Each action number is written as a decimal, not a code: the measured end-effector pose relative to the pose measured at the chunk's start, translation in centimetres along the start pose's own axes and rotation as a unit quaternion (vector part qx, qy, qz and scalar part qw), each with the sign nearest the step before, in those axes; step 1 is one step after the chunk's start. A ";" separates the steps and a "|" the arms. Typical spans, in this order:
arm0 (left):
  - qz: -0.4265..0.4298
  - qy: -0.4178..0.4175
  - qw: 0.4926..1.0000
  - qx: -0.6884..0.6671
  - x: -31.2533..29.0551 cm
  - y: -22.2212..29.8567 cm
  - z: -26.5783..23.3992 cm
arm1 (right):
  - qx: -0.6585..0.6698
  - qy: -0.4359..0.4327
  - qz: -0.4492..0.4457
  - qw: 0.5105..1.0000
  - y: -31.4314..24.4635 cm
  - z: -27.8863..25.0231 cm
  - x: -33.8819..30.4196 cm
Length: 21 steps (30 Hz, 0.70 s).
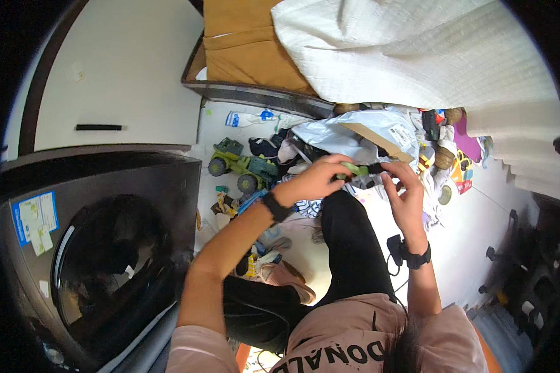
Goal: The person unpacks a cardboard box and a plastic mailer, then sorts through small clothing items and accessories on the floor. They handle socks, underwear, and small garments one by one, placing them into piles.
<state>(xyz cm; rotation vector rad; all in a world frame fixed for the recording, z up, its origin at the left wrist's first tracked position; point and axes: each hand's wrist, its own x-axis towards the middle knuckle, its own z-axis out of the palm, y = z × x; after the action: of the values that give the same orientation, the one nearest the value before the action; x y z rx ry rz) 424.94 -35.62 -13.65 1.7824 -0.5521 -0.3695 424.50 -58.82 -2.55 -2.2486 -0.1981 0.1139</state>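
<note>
My left hand (312, 180) has its fingers closed on a small green and black piece (356, 169), held above my knee. From the other side, the thumb and fingers of my right hand (407, 194) pinch its black end. Something grey and translucent hangs just under the piece; its kind is unclear. On the floor to the left of my left hand stands a green toy truck (246, 166) with big dark wheels. Beyond both hands lies a pale blue plastic bag (330, 132), with a strip of brown cardboard (379, 142) on it.
A dark front-loading washing machine (106, 248) stands at the left, beside a pale cabinet (124, 74). Ahead are a bed frame (261, 101) and a white curtain (404, 56). Mixed clutter covers the floor, including yellow scissors (463, 160). Dark wheeled furniture (529, 273) is at the right.
</note>
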 end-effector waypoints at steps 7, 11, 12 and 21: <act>-0.049 0.031 0.995 0.080 0.4 -0.8 5.1 | 0.007 0.028 0.002 1.000 0.3 -0.3 -0.9; -0.061 0.114 0.982 0.141 -1.9 -0.7 4.9 | -0.023 0.076 -0.043 0.996 0.8 -0.7 -0.3; -0.069 0.152 0.977 0.137 -2.6 -1.0 4.7 | -0.023 0.070 -0.042 0.996 0.9 -0.7 -0.2; -0.264 0.441 0.852 0.104 -14.5 -10.0 4.2 | -0.031 -0.031 -0.042 0.998 0.9 0.5 -0.6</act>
<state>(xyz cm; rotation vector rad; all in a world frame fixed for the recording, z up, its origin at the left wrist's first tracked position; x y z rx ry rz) 412.37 -29.04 -24.89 2.0556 0.5851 0.1786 423.99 -59.15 -3.57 -2.2957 -0.3330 0.1332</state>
